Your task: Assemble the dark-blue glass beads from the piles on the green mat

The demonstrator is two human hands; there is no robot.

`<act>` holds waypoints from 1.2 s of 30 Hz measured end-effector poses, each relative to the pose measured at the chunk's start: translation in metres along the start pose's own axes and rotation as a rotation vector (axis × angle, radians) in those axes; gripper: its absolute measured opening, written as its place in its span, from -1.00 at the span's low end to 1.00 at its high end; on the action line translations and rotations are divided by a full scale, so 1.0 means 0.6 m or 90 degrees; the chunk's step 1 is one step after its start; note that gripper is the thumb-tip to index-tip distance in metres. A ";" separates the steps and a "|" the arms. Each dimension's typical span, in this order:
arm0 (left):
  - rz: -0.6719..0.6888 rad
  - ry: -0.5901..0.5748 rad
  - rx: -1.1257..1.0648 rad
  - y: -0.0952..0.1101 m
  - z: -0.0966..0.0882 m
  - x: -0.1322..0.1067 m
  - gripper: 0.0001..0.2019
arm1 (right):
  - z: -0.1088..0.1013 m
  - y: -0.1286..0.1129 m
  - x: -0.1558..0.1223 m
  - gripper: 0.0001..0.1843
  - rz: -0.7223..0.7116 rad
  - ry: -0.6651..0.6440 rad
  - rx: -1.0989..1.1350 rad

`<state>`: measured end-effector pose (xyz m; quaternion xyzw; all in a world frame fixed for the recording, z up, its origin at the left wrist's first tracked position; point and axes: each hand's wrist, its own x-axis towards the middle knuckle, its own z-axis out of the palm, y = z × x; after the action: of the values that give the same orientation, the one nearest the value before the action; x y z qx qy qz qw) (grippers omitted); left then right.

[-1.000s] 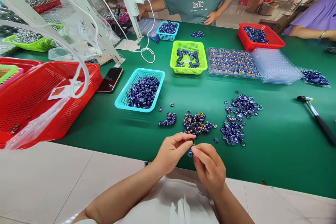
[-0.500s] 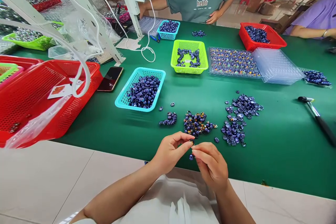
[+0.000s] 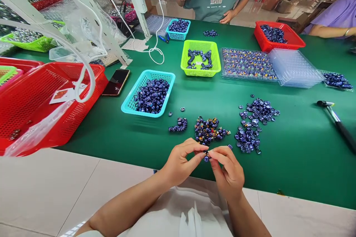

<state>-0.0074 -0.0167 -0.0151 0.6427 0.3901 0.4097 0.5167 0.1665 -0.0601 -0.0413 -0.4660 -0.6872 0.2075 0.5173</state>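
Observation:
Near the table's front edge, my left hand (image 3: 182,160) and my right hand (image 3: 228,170) meet fingertip to fingertip. Between them is a small shiny dark-blue piece (image 3: 206,159) with a round knob hanging below the fingers. Both hands are closed in a pinch on it; the fingers cover most of its shape. Just beyond lies a pile of blue pieces with orange and yellow parts (image 3: 210,130). To its right are loose flat blue pieces (image 3: 248,139), and to its left a curved row of blue ring-like pieces (image 3: 178,125).
A light-blue basket (image 3: 126,107) of blue pieces, a green basket (image 3: 185,70) and a clear tray (image 3: 249,64) stand farther back. A hammer (image 3: 338,122) lies at right. A phone (image 3: 116,82) is beside a red basket (image 3: 91,92). A co-worker (image 3: 205,3) sits opposite.
My fingertips have shifted slightly right and closer together, and the blue knob has risen toward them. The co-worker opposite has pulled one hand back from the far-side trays and raised it.

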 end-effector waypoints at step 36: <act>0.010 0.024 0.020 -0.009 -0.001 -0.006 -0.84 | 0.017 -0.011 0.004 -0.67 0.041 0.031 0.012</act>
<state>-0.0093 -0.0188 -0.0209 0.6457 0.4011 0.4196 0.4960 0.1544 -0.0588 -0.0390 -0.4880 -0.6572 0.2191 0.5310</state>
